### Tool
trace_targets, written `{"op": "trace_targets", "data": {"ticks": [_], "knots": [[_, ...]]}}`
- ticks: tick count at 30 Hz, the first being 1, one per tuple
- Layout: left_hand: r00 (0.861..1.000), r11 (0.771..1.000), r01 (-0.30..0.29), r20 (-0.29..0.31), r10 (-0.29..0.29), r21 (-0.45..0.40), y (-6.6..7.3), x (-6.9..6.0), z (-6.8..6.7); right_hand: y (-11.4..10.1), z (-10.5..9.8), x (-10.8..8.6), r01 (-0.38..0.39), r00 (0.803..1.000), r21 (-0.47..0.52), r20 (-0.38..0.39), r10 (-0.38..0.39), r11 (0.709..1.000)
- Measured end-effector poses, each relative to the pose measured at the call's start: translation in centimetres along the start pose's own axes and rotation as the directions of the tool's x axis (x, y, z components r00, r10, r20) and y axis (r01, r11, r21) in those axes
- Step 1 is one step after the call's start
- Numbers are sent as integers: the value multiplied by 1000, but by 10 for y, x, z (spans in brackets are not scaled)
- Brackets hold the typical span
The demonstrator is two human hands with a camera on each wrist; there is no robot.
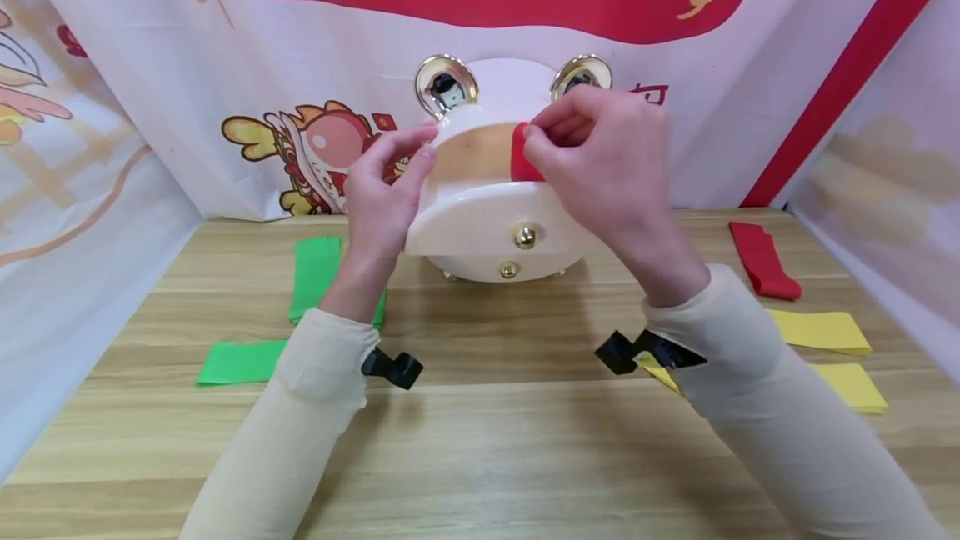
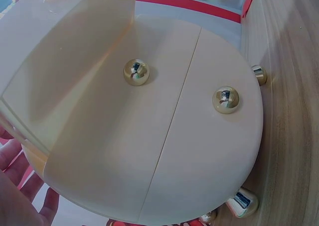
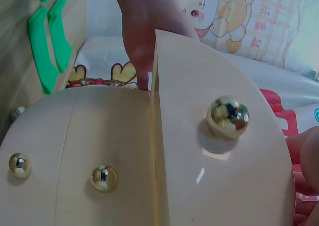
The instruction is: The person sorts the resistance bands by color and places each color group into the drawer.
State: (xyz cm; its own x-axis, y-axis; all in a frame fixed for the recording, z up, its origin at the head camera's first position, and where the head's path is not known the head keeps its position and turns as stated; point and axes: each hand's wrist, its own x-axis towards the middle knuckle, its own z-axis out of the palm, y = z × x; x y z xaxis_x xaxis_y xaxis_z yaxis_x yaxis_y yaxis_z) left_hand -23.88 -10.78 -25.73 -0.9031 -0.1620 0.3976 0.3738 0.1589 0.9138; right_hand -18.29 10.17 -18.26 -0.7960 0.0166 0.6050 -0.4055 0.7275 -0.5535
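Observation:
A rounded white cabinet with gold knobs point(image 1: 506, 267) stands at the back of the table. Its top drawer point(image 1: 480, 219) is pulled out, showing a tan inside. My right hand point(image 1: 618, 161) pinches a red folded strip point(image 1: 523, 158) at the drawer's right end; in the right wrist view only some of its fingers point(image 3: 304, 156) show beyond the drawer front point(image 3: 199, 171). At the drawer's left end is my left hand point(image 1: 386, 194), thumb and fingertips by its edge. In the left wrist view, these fingers point(image 2: 32, 186) lie spread beside the cabinet point(image 2: 164, 136).
Green folded strips point(image 1: 315, 273) lie on the table at left. To the right are another red strip point(image 1: 765, 265) and yellow strips point(image 1: 825, 332), partly behind my right sleeve. Two gold-rimmed round pieces point(image 1: 446, 88) top the cabinet. A printed curtain point(image 1: 360, 40) hangs behind.

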Motion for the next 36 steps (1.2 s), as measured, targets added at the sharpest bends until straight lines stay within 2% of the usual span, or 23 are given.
{"op": "trace_targets", "data": {"ticks": [11, 19, 28, 33, 36], "knots": [[1000, 1000, 3, 1, -3, 4, 0, 0, -1, -14, 12, 2, -24, 990, -88, 136, 36, 996], [1000, 1000, 2, 6, -2, -11, 0, 0, 0, -18, 13, 1, 1, 985, -126, 172, 21, 992], [1000, 1000, -1, -1, 1, 5, 1, 0, -2, -10, 8, -1, 45, 990, -30, 134, -41, 999], [1000, 1000, 6, 4, -6, 9, 2, 0, -1, 5, -4, -3, 108, 992, 90, 53, -113, 990], [1000, 1000, 7, 6, -7, 5, 2, 0, 0, 19, -14, -5, 143, 990, 129, -16, -143, 981]]}}
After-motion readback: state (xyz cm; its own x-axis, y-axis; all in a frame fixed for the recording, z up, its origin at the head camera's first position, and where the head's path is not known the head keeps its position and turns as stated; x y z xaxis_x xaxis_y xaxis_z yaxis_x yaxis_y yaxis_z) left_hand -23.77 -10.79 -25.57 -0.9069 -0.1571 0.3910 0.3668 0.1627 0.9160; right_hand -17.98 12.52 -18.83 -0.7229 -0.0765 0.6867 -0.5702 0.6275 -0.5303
